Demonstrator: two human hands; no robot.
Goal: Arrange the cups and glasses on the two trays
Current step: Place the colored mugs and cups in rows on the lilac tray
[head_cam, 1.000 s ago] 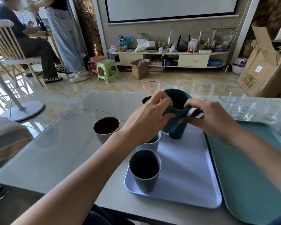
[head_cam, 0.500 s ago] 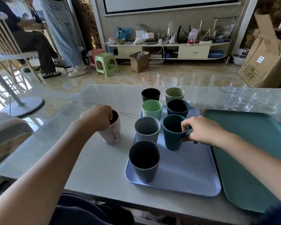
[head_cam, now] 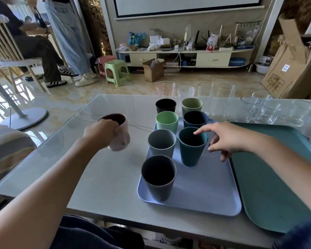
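Note:
My left hand (head_cam: 99,133) grips a pink cup (head_cam: 120,135) by its rim, lifted and tilted just left of the lavender tray (head_cam: 201,191). On that tray stand several ribbed cups, among them a teal cup (head_cam: 192,148), a grey cup (head_cam: 161,144), a dark grey cup (head_cam: 158,178), a light green cup (head_cam: 167,122) and a navy cup (head_cam: 195,119). My right hand (head_cam: 228,139) hovers with spread fingers beside the teal cup, holding nothing. The teal tray (head_cam: 269,186) on the right is bare. Clear glasses (head_cam: 223,97) stand along the table's far edge.
A black cup (head_cam: 165,106) and an olive cup (head_cam: 192,105) stand at the lavender tray's far end. More clear glasses (head_cam: 269,112) cluster at the far right. Beyond the white table (head_cam: 97,177) are a green stool (head_cam: 116,72), cardboard boxes and two people at the left.
My right hand set the teal cup on the lavender tray and let go, fingers spreading. My left hand moved to the pink cup, gripped it and lifted it toward the tray.

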